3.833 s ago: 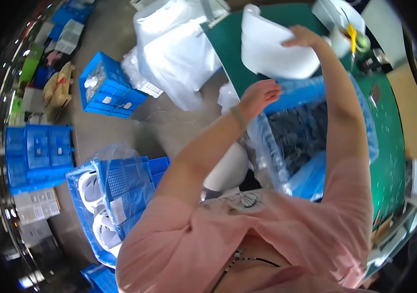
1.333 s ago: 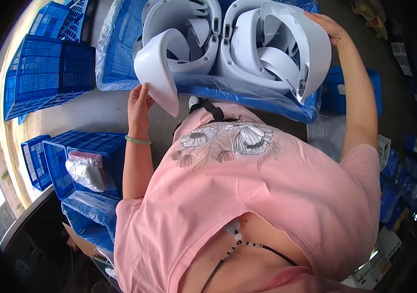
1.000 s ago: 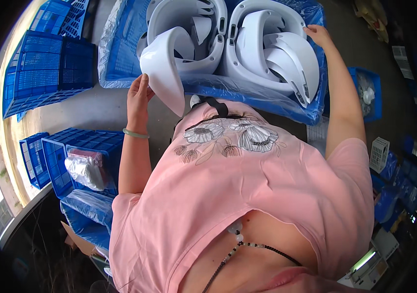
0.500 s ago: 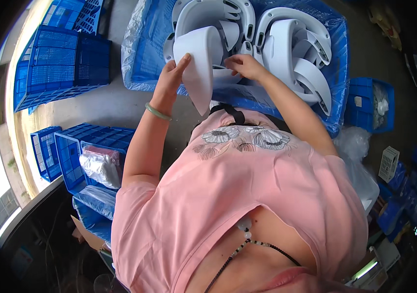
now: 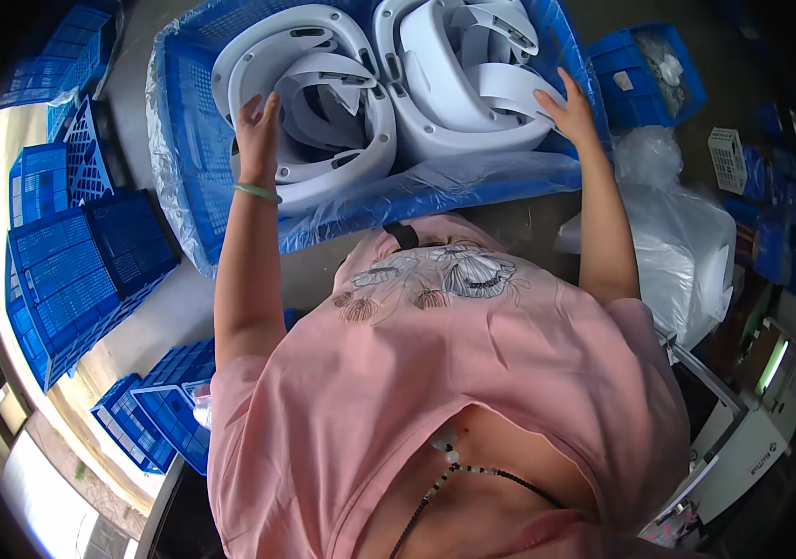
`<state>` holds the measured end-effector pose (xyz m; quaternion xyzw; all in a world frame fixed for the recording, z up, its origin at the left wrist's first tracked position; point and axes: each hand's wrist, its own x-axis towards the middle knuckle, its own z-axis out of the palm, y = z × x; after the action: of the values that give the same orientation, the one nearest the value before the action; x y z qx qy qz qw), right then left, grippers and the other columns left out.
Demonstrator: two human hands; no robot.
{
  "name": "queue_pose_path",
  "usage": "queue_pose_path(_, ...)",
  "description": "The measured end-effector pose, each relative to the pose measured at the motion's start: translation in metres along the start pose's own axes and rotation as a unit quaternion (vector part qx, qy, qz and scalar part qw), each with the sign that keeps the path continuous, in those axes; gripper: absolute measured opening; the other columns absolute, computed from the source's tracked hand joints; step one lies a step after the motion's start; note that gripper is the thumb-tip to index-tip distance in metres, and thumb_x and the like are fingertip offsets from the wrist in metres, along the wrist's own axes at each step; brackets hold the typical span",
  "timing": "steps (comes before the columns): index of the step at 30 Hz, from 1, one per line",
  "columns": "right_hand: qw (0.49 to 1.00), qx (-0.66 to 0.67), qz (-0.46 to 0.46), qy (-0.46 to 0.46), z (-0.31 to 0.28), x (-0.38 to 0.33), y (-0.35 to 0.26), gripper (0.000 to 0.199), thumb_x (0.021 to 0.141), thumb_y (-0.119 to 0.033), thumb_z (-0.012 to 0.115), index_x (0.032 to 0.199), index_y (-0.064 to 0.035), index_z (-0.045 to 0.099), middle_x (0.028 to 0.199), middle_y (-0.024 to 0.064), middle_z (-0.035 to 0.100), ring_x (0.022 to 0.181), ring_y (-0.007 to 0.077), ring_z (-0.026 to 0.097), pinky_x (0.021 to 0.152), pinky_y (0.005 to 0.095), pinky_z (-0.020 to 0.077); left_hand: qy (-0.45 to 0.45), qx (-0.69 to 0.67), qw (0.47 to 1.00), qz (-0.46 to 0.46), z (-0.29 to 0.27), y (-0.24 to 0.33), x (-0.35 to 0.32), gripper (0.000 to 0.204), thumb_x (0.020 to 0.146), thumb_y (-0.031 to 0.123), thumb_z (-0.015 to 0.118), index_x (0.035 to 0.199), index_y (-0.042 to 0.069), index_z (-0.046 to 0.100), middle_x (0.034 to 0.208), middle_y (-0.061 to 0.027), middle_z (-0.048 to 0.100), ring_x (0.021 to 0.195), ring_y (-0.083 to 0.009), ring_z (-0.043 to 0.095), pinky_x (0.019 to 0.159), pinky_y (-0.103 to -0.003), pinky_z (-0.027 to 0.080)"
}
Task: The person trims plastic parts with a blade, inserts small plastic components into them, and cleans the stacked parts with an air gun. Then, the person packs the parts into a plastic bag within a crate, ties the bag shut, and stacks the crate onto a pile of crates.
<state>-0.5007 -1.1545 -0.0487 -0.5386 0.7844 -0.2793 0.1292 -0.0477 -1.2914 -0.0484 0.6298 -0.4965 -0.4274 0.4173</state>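
White curved plastic shells, nested inside one another, lie in a blue crate (image 5: 195, 140) lined with clear plastic film. My left hand (image 5: 258, 140), a pale green bangle at its wrist, is at the near left rim of the left stack of shells (image 5: 374, 154), thumb and fingers apart. Over at the right, my right hand (image 5: 572, 114) has its fingers spread beside a curved white piece (image 5: 500, 84) in the right stack of shells (image 5: 454, 142). Its thumb tip overlaps that piece's end; whether it touches cannot be made out. Neither hand holds anything that I can see.
Stacked blue crates (image 5: 58, 265) stand on the floor to the left. A blue bin (image 5: 635, 79) with clear plastic inside is beyond the right side of my crate. Nearer on the right sits a large clear plastic bag (image 5: 668, 252), with a small white basket (image 5: 726, 160) behind it.
The white curved piece in my left hand has been let go and rests among the shells. My hands have moved apart to the crate's two sides, and the view has turned.
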Motion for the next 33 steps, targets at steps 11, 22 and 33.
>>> queue_pose_path(11, 0.960, 0.090, 0.187, -0.190, 0.047, 0.048, -0.010, 0.068, 0.064, -0.050, 0.076, 0.105, 0.0017, 0.060, 0.097, 0.0151, 0.064, 0.088, 0.0232, 0.061, 0.076, 0.0317, 0.0473, -0.062, -0.075, 0.995, 0.002, -0.073, -0.005, -0.071, 0.028, 0.090, 0.019, 0.058, 0.107, -0.002, 0.059, 0.092, -0.0009, 0.060, 0.083, -0.0059, 0.051, 0.072, -0.020, 0.039)
queue_pose_path(22, 0.972, 0.169, 0.085, -0.139, 0.074, 0.093, 0.011, 0.082, 0.070, -0.050, 0.070, 0.126, 0.0038, 0.046, 0.123, 0.0231, 0.051, 0.118, 0.0338, 0.047, 0.100, 0.0346, 0.0338, -0.054, -0.002, 0.998, -0.012, -0.091, -0.004, -0.087, 0.022, 0.090, 0.016, 0.058, 0.102, -0.003, 0.060, 0.088, -0.0025, 0.062, 0.082, -0.0048, 0.052, 0.073, -0.018, 0.041)
queue_pose_path(33, 0.991, 0.045, -0.049, -0.113, 0.107, 0.024, 0.036, 0.039, 0.092, -0.036, 0.048, 0.105, -0.0036, 0.064, 0.120, 0.0151, 0.057, 0.123, 0.0294, 0.043, 0.099, 0.0345, 0.0353, -0.020, 0.359, 0.894, 0.267, -0.096, -0.014, -0.085, 0.026, 0.081, 0.009, 0.064, 0.106, 0.007, 0.057, 0.111, -0.0142, 0.058, 0.115, -0.0355, 0.047, 0.097, -0.042, 0.037)
